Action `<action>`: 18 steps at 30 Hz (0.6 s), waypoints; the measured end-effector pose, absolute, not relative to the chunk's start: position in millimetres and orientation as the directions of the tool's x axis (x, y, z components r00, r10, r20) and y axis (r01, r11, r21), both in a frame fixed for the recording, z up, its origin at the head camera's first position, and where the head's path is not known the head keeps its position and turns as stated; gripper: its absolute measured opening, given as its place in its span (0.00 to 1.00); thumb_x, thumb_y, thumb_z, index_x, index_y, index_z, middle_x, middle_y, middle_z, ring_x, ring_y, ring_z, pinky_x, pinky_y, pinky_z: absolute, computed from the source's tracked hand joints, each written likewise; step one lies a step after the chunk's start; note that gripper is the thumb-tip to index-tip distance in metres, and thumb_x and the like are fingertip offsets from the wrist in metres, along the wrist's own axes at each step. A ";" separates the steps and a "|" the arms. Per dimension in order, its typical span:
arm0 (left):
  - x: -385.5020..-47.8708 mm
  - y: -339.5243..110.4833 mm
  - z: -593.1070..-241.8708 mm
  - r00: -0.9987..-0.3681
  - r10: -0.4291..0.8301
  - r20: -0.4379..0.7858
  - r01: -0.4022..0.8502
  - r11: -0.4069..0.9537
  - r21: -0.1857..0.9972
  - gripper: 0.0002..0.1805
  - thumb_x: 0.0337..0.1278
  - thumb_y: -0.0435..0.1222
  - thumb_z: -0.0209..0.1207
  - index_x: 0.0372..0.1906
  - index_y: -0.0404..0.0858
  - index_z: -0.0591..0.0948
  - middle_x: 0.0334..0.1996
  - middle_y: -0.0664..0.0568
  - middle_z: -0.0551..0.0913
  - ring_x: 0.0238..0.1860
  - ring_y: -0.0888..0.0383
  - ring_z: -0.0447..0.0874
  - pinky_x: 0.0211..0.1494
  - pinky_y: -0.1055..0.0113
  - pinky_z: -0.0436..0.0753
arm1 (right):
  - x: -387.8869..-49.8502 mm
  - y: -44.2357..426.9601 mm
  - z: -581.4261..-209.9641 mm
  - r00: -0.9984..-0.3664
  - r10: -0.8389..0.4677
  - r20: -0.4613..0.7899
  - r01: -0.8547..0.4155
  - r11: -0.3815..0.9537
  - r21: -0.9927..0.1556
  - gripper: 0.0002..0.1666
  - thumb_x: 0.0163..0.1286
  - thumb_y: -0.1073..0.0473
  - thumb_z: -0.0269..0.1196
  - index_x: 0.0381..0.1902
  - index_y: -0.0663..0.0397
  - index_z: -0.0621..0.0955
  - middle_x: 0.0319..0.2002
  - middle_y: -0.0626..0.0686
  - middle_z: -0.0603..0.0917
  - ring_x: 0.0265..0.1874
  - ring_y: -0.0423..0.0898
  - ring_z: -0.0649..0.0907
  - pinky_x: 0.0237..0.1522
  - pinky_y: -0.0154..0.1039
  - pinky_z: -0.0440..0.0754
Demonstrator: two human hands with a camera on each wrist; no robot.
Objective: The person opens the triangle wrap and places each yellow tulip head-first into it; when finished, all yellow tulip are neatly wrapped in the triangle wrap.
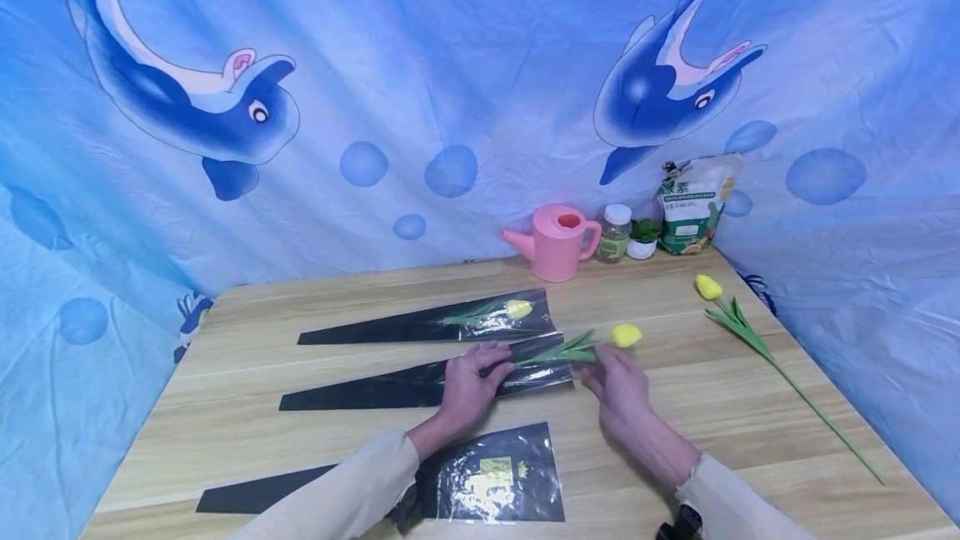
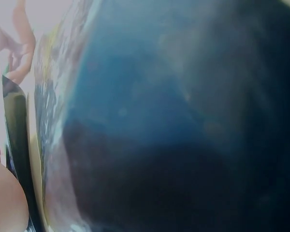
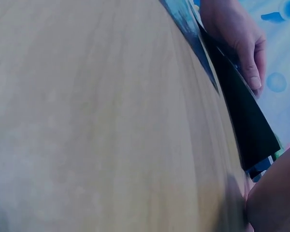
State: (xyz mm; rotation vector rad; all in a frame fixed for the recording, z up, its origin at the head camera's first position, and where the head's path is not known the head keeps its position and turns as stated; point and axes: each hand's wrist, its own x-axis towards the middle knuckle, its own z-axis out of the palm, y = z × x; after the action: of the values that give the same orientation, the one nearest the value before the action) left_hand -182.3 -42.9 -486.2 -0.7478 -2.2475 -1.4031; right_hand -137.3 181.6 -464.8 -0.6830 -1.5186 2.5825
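A yellow tulip with green leaves lies partly inside the middle black sleeve, its flower beyond the wide right end. My right hand pinches the green stem just below the flower; the left wrist view also shows the right hand with finger and thumb meeting on a bit of green. Resting on the sleeve near its opening is my left hand, thumb beside the stem. In the right wrist view the left hand has its fingers extended down against the black sleeve.
Behind lies a sleeve holding another yellow tulip. A flat sleeve is nearest me, partly under my left forearm. A loose tulip lies right. A pink watering can, jar, small plant and bag stand behind.
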 end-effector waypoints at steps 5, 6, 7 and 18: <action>-181.2 -42.9 -485.3 -0.791 0.235 0.565 0.611 0.362 0.704 0.11 0.48 0.26 0.73 0.39 0.29 0.88 0.41 0.41 0.88 0.51 0.38 0.85 0.63 0.41 0.74 | -136.9 182.4 -461.6 -0.892 0.291 -0.347 0.176 -0.482 -0.858 0.19 0.79 0.57 0.55 0.60 0.63 0.70 0.46 0.49 0.80 0.39 0.41 0.80 0.50 0.34 0.81; -181.0 -42.8 -485.3 -0.792 0.236 0.563 0.610 0.363 0.705 0.11 0.48 0.27 0.73 0.39 0.29 0.88 0.41 0.41 0.88 0.51 0.38 0.85 0.63 0.40 0.74 | -136.5 182.3 -460.8 -0.890 0.293 -0.350 0.180 -0.480 -0.859 0.19 0.79 0.57 0.55 0.60 0.63 0.70 0.46 0.49 0.79 0.39 0.40 0.79 0.50 0.33 0.81; -181.0 -42.8 -485.4 -0.793 0.237 0.561 0.608 0.363 0.706 0.11 0.48 0.27 0.73 0.39 0.29 0.88 0.41 0.41 0.88 0.51 0.38 0.85 0.64 0.40 0.73 | -136.2 182.1 -460.1 -0.888 0.296 -0.352 0.181 -0.479 -0.859 0.19 0.78 0.58 0.55 0.60 0.63 0.69 0.47 0.48 0.79 0.39 0.39 0.79 0.49 0.33 0.81; -182.8 -41.1 -487.4 -0.781 0.235 0.578 0.622 0.365 0.693 0.11 0.47 0.27 0.73 0.39 0.30 0.88 0.41 0.42 0.89 0.50 0.39 0.85 0.63 0.41 0.75 | -135.7 177.2 -458.0 -0.886 0.325 -0.331 0.173 -0.431 -0.886 0.18 0.75 0.61 0.60 0.57 0.64 0.74 0.45 0.49 0.79 0.35 0.40 0.79 0.39 0.30 0.82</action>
State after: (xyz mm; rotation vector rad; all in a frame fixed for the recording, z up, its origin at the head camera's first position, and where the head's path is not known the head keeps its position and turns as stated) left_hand -182.8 -41.1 -487.4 -0.7478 -2.2499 -1.3908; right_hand -135.7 177.2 -458.0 -0.7151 -1.6215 2.4799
